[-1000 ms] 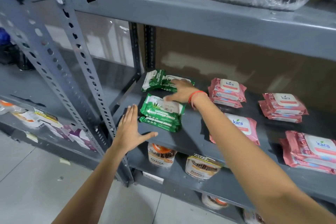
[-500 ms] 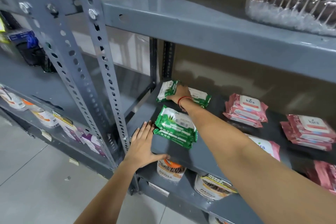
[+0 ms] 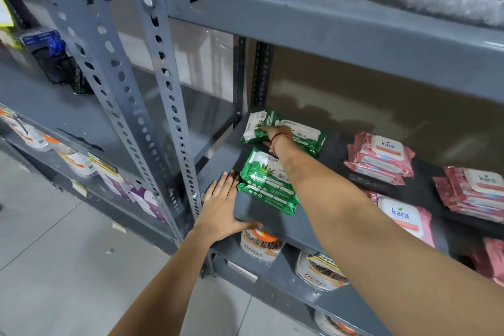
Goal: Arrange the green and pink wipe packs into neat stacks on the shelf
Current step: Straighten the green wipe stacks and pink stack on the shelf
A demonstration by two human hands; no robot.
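Using the front green stack (image 3: 268, 185) as our landmark: it sits at the shelf (image 3: 275, 222) lip, approx 2–3 packs high, edges roughly squared. We count that one as done.

Behind it, toward the back corner, two loose green packs (image 3: 297, 135) lie side by side, overlapping, not stacked yet. Our right hand (image 3: 274, 132) is on them, fingers curled over the left pack; whether it's gripping or just pressing we can't tell.

Our left hand (image 3: 223, 206) is just left of the front green stack, flat and spread wide, thumb hooked under the shelf lip, fingertips touching the stack's side. Holding nothing, prob. bracing.

Right of the stack, pinks: a back pink stack (image 3: 380, 157) and a far pink stack (image 3: 476, 191) look tidy. A single pink pack (image 3: 403, 217) lies alone nearer the lip, w/ more pinks at the frame's right edge, partly cut off.

Est. halfway: rear greens and loose pinks still to go.
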